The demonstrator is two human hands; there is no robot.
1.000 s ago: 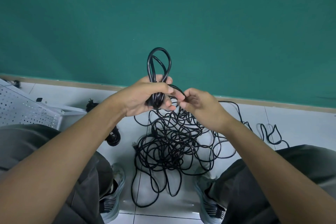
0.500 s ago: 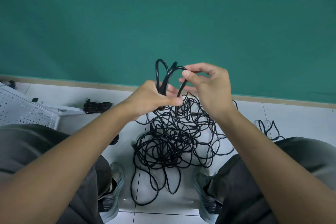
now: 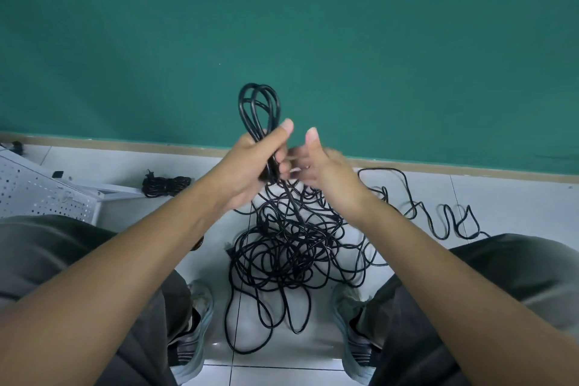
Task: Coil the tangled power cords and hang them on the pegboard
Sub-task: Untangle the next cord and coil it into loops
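right below me, the big tangled heap of thin black power cord (image 3: 288, 247) sprawls on the white tiled floor (image 3: 517, 197), between my two grey sneakers, the left one (image 3: 191, 332) and the right one (image 3: 354, 338). just above the heap, my left hand (image 3: 247, 166) grips a small bunch of black cord loops (image 3: 258, 106), fingers curled round the bunch, thumb pointing up, loops standing upright out of the fist. one strand drops from the fist straight into the heap. my right hand (image 3: 316, 169) sits just beside the left, thumb up; its fingers are blurred, so i cannot tell whether they pinch a strand.

i judge we're mid-coil, early on: most of the cord is still knotted on the floor. to do this well, i'd feed slack slowly, lift each strand clear of the heap rather than yank it, and keep every new loop matched to those already held, the left grip firm so none slip.

beyond the heap to the right, a loose wavy run of black cord (image 3: 438, 216) trails away. to its left, a bundled black cord (image 3: 166, 186) lies by the white perforated pegboard panel (image 3: 37, 194). furthest off, the teal wall (image 3: 282, 25).
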